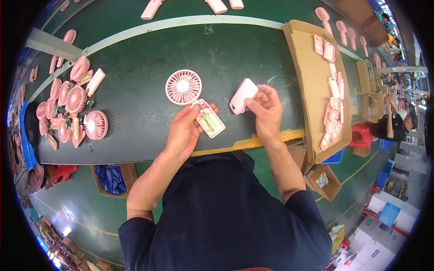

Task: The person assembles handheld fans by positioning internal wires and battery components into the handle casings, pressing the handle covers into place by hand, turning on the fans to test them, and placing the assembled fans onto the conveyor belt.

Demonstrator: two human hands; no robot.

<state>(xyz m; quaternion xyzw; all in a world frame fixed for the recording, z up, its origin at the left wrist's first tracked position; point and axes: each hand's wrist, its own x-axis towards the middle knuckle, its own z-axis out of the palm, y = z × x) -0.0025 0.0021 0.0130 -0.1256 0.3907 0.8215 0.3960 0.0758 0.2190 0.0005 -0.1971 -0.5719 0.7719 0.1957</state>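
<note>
My left hand grips the open handle of a pink handheld fan, whose round slatted head points away from me. Inside the handle's shell a green part shows. To the right, my right hand pinches a smooth pink handle cover by its right side, tilted and apart from the fan. Both hands are above the near part of the dark green table.
At the left lies a cluster of pink fans, several with open handles. A cardboard tray of pink covers stands at the right. Below the table edge is a box of blue pieces. More fans lie beyond the white rail.
</note>
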